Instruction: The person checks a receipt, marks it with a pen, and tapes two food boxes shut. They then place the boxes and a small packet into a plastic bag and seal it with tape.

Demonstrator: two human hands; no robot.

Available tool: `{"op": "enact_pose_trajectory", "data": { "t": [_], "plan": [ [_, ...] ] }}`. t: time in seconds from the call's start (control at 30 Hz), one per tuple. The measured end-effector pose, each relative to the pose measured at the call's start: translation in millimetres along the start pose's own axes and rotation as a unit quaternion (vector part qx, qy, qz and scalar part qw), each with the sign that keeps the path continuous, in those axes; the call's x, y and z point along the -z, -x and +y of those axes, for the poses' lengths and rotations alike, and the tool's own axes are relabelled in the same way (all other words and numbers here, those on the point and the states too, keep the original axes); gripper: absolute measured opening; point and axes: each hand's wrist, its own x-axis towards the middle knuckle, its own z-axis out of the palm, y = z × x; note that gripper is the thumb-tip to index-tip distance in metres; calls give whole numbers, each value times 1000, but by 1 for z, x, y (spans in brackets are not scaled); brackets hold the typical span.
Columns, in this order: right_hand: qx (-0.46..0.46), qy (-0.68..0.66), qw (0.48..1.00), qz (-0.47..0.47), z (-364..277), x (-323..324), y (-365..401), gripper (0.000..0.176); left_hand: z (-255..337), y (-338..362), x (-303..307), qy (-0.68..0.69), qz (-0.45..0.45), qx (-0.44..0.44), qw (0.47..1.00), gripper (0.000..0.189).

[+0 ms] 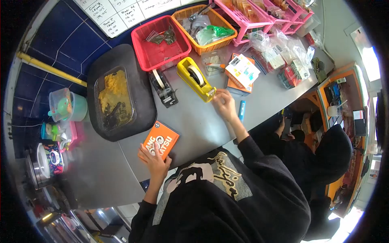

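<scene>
My left hand (156, 164) spans the near end of an orange box (163, 135) with white lettering lying on the metal counter. One finger rests on its printed top, and the others are around its sides. My right hand (225, 104) is closed in a pinch at the cutting end of a yellow tape dispenser (197, 81), which carries a roll of tape. The strip between my fingertips is too fine to make out clearly. A black tape dispenser (164, 90) stands left of the yellow one. Beside my right wrist lies a blue pen-like object (242, 110).
A dark tray (142, 117) is on the left, with plastic tubs (77, 106) beyond it. A red basket (178, 60), an orange basket (204, 50) and pink racks (243, 25) line the back. Papers (243, 71) rest on boxes. Another person (330, 158) is at the right.
</scene>
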Motion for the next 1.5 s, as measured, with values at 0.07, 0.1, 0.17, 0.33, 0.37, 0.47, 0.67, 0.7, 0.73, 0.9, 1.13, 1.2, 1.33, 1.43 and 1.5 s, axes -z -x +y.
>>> {"op": "enact_pose_trajectory", "data": {
  "t": [0.07, 0.1, 0.17, 0.33, 0.37, 0.47, 0.67, 0.7, 0.73, 0.9, 1.13, 1.2, 1.33, 1.43, 1.5],
  "plan": [
    [64, 94, 987, 112, 2, -10, -1, 10, 16, -7, -14, 9, 21, -3, 1000, 77],
    [61, 94, 987, 114, 13, -9, 3, 10, 25, -10, -18, 15, 37, -4, 999, 77],
    [-92, 83, 982, 146, 33, -4, 12, 9, 46, -25, -26, 12, 54, -26, 998, 80],
    [-222, -142, 965, -18, -38, 2, 87, 14, 96, -55, -39, 16, 41, -65, 997, 82],
    [-239, -165, 956, -51, -50, -4, 99, 14, 100, -60, -43, 19, 31, -75, 997, 82],
    [-219, -88, 968, -89, -63, -26, 113, 31, 110, -66, -50, 20, 64, -84, 994, 75],
    [-51, -48, 993, -99, -26, -24, 109, 45, 97, -66, -51, 8, 61, -254, 965, 60],
    [7, -37, 994, -105, -23, -21, 106, 45, 96, -69, -50, -24, 58, -325, 944, 56],
    [25, -38, 990, -131, -17, -18, 107, 50, 100, -69, -47, -12, 41, -312, 949, 51],
    [49, 273, 948, 153, -14, 46, 82, 48, 112, -69, -34, -38, -30, -306, 951, 53],
    [-98, 211, 969, -81, 23, 81, 53, 38, 204, -99, -35, 133, 11, -359, 924, 32],
    [-12, 144, 982, -121, 23, 88, 21, 43, 229, -109, -46, 213, -17, -323, 922, 31],
    [-45, -6, 950, -308, -20, 198, -46, 36, 275, -136, -63, 138, -85, -259, 952, 46],
    [28, -189, 973, -131, -12, 332, -76, 25, 284, -153, -82, 87, -76, -260, 959, 49],
    [72, -160, 974, 144, 50, 401, -100, 18, 280, -161, -93, 42, -105, -244, 963, 51]
  ]
}}
